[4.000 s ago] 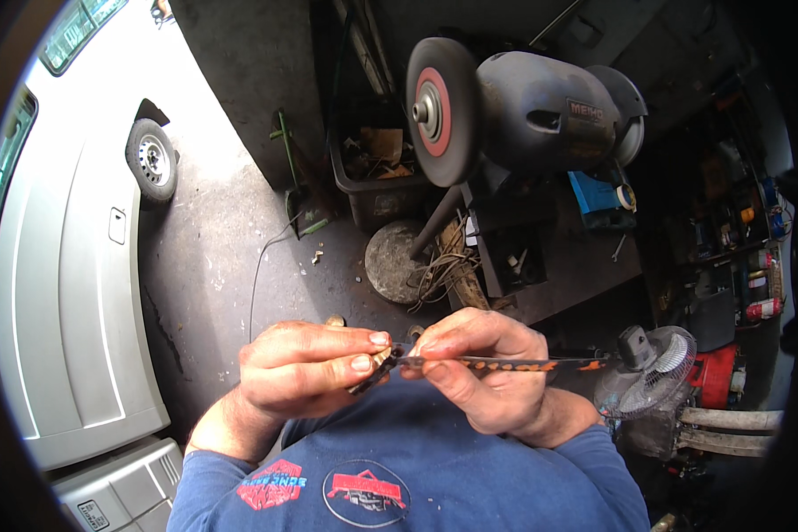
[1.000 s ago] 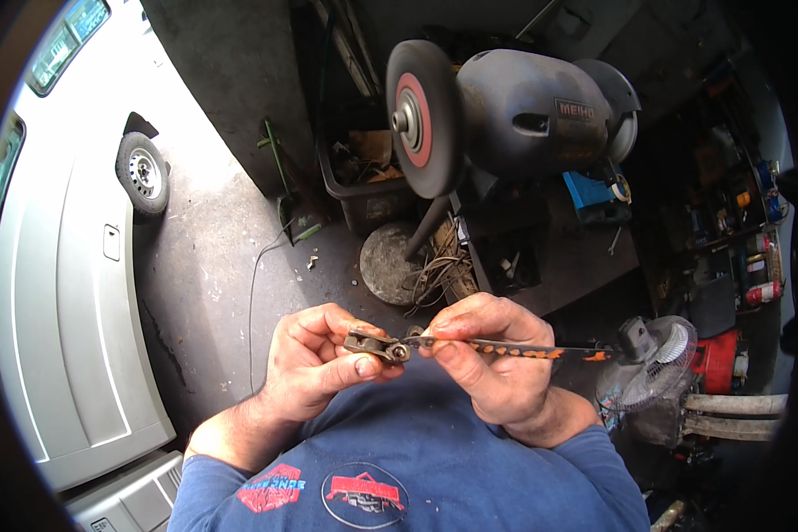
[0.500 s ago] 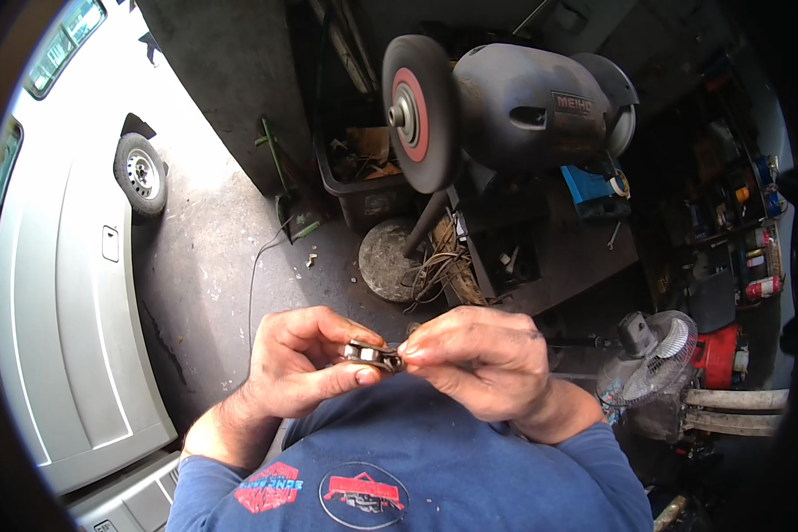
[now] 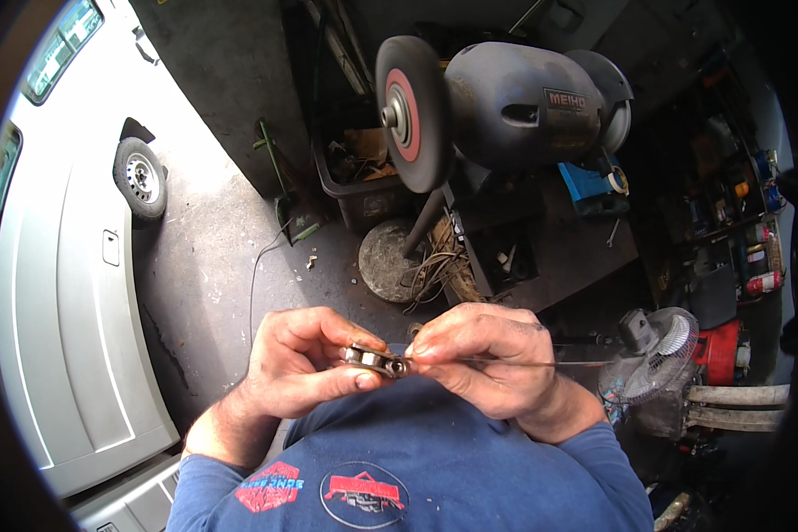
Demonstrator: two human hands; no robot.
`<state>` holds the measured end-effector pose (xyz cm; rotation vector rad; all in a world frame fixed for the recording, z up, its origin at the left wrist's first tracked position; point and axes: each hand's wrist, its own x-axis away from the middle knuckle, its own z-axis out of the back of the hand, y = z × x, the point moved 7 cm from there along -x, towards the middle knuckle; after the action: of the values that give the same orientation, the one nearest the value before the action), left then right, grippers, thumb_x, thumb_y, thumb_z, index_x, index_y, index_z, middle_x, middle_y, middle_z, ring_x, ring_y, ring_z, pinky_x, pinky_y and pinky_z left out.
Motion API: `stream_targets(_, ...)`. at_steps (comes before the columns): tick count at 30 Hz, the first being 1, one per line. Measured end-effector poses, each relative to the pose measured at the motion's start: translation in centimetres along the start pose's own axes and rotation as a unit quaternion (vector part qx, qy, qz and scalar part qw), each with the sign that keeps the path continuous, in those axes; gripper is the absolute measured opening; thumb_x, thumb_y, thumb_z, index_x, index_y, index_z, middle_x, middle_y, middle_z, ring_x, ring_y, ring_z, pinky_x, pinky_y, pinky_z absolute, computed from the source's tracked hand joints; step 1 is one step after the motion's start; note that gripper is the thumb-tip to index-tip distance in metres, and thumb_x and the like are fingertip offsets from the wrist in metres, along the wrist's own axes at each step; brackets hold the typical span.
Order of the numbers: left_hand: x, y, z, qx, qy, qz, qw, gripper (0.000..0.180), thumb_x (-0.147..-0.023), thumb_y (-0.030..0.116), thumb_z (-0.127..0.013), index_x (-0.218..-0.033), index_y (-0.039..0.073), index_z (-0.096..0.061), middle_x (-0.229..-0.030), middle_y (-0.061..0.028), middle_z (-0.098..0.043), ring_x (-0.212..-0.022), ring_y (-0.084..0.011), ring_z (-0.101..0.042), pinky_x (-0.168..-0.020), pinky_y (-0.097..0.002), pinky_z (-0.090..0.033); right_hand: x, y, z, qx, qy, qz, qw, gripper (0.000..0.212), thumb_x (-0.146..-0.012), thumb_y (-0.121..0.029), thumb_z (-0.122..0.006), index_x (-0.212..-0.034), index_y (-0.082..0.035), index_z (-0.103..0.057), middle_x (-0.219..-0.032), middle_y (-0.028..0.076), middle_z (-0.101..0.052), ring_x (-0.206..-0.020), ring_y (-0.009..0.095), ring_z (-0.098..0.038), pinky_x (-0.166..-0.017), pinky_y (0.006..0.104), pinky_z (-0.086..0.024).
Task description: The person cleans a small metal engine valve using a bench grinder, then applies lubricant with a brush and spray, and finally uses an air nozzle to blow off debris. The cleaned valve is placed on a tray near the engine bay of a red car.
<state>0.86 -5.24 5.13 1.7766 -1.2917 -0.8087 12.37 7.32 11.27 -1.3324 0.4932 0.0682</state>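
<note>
Two hands pinching: left hand (image 4: 301, 362) on metal part (image 4: 365, 356), right hand (image 4: 489, 362) at its 3 o'clock gripping thin strip (image 4: 576, 363), now edge-on versus a second ago, orange face hidden.

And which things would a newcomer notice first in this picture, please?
The bench grinder with its dark wheel dominates the upper middle. Nearer the wearer, the left hand holds a small metal part, and the right pinches a thin strip. A pale vehicle fills the left side.
</note>
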Motion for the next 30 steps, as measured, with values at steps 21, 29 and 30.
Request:
stream_targets(21,0.2,1.7,-0.2,-0.181,0.033,-0.069,0.981,0.026,-0.073,0.0,-0.083,-0.092,-0.006,-0.065,-0.089,-0.0234,-0.071,-0.086,-0.0271,-0.072,-0.076,-0.0363,-0.059,0.7,0.6,0.2,-0.022,0.024,0.024,0.999,0.02,-0.077,0.006,-0.076,-0.095,0.002,-0.069,-0.096,0.017,-0.071,-0.093,0.026,-0.071,-0.08,0.034,-0.059)
stream_targets(29,0.3,0.9,-0.2,-0.09,-0.004,-0.063,0.994,0.027,-0.082,-0.004,-0.075,-0.106,-0.008,-0.062,-0.101,-0.0206,-0.07,-0.096,-0.0238,-0.071,-0.082,-0.0331,-0.059,0.7,0.2,-0.3,0.006,0.034,0.043,0.998,0.022,-0.077,0.006,-0.076,-0.098,0.002,-0.069,-0.095,0.016,-0.071,-0.093,0.025,-0.071,-0.08,0.0328,-0.059)
stream_targets(30,0.2,0.6,-0.1,-0.076,-0.011,-0.056,0.995,0.027,-0.083,-0.004,-0.074,-0.106,-0.009,-0.062,-0.101,-0.0207,-0.07,-0.096,-0.0237,-0.07,-0.083,-0.0333,-0.059,0.7,0.2,-0.4,0.011,0.032,0.041,0.999,0.022,-0.077,0.006,-0.076,-0.098,0.002,-0.069,-0.095,0.016,-0.071,-0.093,0.025,-0.071,-0.081,0.0328,-0.059)
